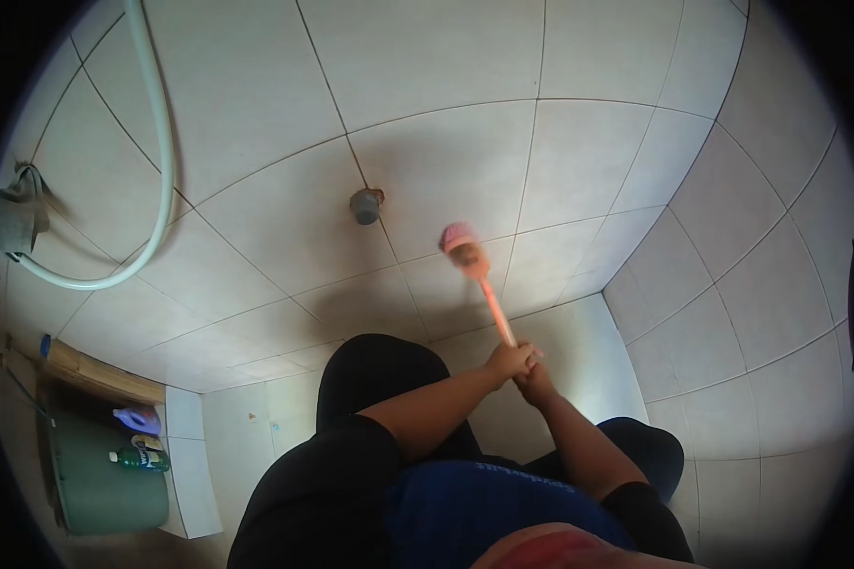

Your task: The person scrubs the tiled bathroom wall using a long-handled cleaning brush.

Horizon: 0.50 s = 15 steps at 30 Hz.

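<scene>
Both of my hands are wrapped around the handle of a pink long-handled scrub brush (492, 306). My left hand (510, 363) grips higher up, and my right hand (536, 383) closes just below it near the handle's end. The brush head points up and away from me against the tiled wall (455, 161). Its bristles look slightly blurred, and I cannot tell how firmly they touch the tiles.
A grey capped pipe fitting (365, 206) sticks out of the wall left of the brush. A white hose (166, 142) hangs at the left beside a grey cloth (19, 211). Lower left are a green tub (114, 498), a purple bottle (140, 420) and a green bottle (147, 460).
</scene>
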{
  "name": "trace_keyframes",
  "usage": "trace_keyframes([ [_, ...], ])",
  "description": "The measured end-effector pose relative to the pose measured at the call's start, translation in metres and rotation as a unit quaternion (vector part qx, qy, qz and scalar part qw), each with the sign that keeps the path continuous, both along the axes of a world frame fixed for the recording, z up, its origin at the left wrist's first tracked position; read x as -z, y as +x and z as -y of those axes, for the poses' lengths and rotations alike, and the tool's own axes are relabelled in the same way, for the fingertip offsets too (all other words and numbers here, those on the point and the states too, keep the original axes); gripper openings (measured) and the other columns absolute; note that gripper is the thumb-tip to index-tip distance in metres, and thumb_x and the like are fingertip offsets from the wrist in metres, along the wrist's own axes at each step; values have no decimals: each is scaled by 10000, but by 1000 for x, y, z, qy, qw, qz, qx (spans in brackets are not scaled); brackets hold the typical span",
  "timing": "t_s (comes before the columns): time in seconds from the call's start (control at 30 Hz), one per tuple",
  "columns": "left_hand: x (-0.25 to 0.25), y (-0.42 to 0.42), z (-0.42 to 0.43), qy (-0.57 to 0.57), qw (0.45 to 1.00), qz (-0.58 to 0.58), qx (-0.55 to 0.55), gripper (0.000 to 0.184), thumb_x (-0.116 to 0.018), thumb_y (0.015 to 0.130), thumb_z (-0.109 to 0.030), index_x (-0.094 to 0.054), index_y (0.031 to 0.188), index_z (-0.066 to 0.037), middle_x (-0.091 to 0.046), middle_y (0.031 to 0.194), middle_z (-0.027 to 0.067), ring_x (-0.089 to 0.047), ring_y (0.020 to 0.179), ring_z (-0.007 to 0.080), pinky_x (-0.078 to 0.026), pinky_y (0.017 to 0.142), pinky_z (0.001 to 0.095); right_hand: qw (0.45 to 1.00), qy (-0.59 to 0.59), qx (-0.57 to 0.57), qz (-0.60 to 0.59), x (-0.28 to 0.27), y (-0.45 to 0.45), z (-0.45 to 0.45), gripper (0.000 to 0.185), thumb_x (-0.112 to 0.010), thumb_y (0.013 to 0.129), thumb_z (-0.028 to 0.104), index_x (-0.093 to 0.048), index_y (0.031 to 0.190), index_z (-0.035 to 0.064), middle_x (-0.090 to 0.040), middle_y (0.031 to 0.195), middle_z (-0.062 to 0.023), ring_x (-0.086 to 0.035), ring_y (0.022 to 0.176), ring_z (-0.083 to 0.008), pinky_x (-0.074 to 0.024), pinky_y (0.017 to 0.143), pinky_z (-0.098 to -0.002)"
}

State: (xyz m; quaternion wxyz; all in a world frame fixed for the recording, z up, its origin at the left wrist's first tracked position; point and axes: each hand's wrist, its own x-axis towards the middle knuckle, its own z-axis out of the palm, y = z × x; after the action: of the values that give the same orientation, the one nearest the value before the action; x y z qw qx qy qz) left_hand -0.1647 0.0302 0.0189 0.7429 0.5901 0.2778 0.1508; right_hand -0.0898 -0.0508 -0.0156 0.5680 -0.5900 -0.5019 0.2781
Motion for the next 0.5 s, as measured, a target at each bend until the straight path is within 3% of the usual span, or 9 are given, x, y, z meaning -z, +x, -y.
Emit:
trace_keyframes([
  [0.07,-4,-2,12,-69,991,-83,-79,239,-408,861,-181,-563,754,-33,-447,543,-7,-415,504,60,-373,498,202,978,-204,-33,-2,-3,1,12,217,-564,754,179,-522,879,7,-567,801,-108,-545,796,-202,-424,691,-315],
  [0.1,-19,-2,12,-69,991,-82,-78,239,-408,861,-181,-563,754,-33,-447,543,-7,-415,504,60,-373,498,202,978,-205,-32,-1,-18,2,11,217,-564,754,179,-522,879,7,-567,801,-108,-545,796,-202,-424,691,-315],
  [0.17,-58,0,6,-30,992,46,-116,248,-400,863,-183,-557,754,-25,-436,526,-5,-414,492,61,-365,474,205,991,-107,-78,20,-56,7,-2,202,-550,745,135,-485,887,7,-537,746,-69,-496,679,-139,-419,626,-275],
  [0.2,-74,-1,3,-32,992,43,-116,248,-400,863,-183,-557,754,-25,-436,526,-5,-414,492,61,-365,474,205,991,-109,-78,17,-78,7,-6,202,-550,745,135,-485,887,7,-537,746,-69,-496,679,-139,-419,626,-275],
  [0.27,-92,-5,1,-23,977,184,-103,246,-402,861,-180,-556,751,-24,-427,524,-7,-410,482,62,-361,452,212,988,-127,-87,9,-107,2,-5,244,-574,747,193,-511,876,-4,-564,783,-106,-547,761,-195,-426,673,-315],
  [0.4,-69,-4,-5,-16,981,183,-61,236,-415,856,-177,-552,753,-15,-416,494,3,-388,428,76,-351,413,226,990,-116,-77,8,-75,-1,-5,257,-572,746,198,-510,886,-8,-566,778,-135,-563,752,-221,-428,662,-319],
  [0.47,-25,0,1,-42,998,-29,-39,233,-414,856,-181,-553,755,-24,-399,483,-4,-368,417,74,-338,400,229,992,-122,1,22,-12,-6,4,262,-568,751,206,-514,896,-6,-568,786,-163,-575,764,-256,-433,644,-323],
  [0.5,-17,-1,4,-35,998,-29,-40,233,-414,856,-181,-553,755,-24,-399,483,-4,-368,417,74,-338,400,229,993,-115,1,21,0,-9,4,262,-568,751,206,-514,896,-6,-568,786,-163,-575,764,-256,-433,644,-323],
])
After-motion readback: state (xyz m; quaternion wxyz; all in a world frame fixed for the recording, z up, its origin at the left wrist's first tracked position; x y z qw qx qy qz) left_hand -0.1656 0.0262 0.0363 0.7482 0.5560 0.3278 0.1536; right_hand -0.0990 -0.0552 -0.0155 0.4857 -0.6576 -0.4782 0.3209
